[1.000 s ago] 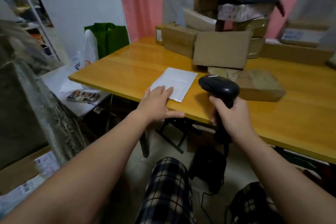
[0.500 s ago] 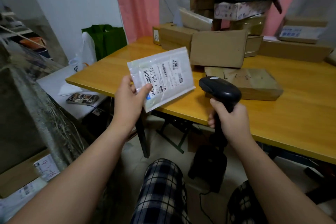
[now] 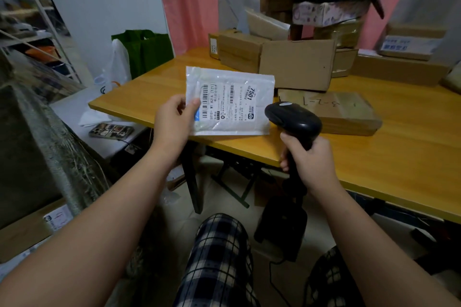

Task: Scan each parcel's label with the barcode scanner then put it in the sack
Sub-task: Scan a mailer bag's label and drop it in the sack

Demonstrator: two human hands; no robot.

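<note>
My left hand (image 3: 174, 124) grips a flat white plastic mailer (image 3: 232, 102) by its left edge and holds it above the table's front edge, its printed label with barcodes facing me. A black barcode scanner (image 3: 294, 122) sits upright in my right hand (image 3: 311, 162), its head just right of the mailer's lower right corner. The woven grey sack (image 3: 42, 147) stands at the far left, beside my left arm. A flat taped brown parcel (image 3: 336, 112) marked with handwriting lies on the table behind the scanner.
A wooden table (image 3: 386, 152) carries a tall pile of cardboard boxes (image 3: 296, 65) at the back. A phone (image 3: 111, 130) lies on a low white surface to the left, near a green bag (image 3: 147, 50). The scanner's cable and stand hang below the table.
My left hand has lifted the white mailer off the table, turned it label side up and levelled it next to the scanner. My right hand has kept the scanner almost still.
</note>
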